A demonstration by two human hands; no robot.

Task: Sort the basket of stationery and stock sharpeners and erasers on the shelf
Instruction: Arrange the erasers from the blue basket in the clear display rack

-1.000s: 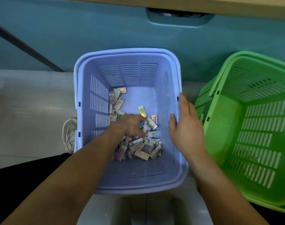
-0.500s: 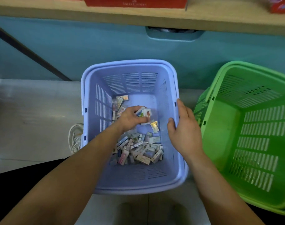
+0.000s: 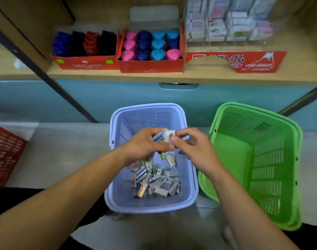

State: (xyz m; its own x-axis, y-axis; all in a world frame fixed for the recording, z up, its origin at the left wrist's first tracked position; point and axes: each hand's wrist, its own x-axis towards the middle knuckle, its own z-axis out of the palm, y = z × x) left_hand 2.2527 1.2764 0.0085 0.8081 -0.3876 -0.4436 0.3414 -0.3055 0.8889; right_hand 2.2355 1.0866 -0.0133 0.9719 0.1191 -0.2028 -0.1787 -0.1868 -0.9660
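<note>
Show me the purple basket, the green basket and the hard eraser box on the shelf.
purple basket (image 3: 148, 121): head view, on its slotted far wall.
green basket (image 3: 231, 159): head view, on its bare inner left wall.
hard eraser box (image 3: 258, 64): head view, on its red front panel.

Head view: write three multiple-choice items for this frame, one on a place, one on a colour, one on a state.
1. The loose pile lies in: A the green basket; B the red basket; C the blue basket.
2. The right-hand basket is: A green; B red; C yellow.
3. The left hand: A rests on a rim; B grips packs; C hangs open.

C, the pile sits on the blue floor. A, its walls are green. B, its fingers curl round several packs.
</note>
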